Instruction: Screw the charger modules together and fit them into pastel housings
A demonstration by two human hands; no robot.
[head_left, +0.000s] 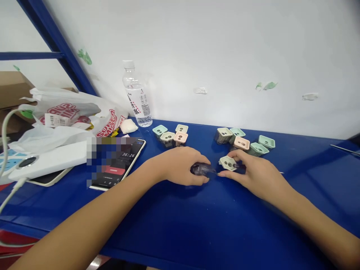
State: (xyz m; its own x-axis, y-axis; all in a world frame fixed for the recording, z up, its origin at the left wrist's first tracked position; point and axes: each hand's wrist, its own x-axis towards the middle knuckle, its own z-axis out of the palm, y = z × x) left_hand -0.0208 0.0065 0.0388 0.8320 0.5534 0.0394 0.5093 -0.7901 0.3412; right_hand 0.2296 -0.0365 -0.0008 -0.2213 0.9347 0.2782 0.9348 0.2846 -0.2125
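My left hand is closed around a dark see-through sharpener container, which is slightly blurred. Opposite it, my right hand pinches a cream sharpener top with two round holes, a small gap away from the container. Behind my left hand stand several two-hole pencil sharpeners, among them a mint one and a pink one. Past my right hand is another group with a cream sharpener, a pink sharpener and mint sharpeners, with dark see-through bodies.
A water bottle stands against the white wall. At left lie a phone with a lit screen, a white power bank with a cable, and plastic bags. A thin metal rod lies at far right on the blue table.
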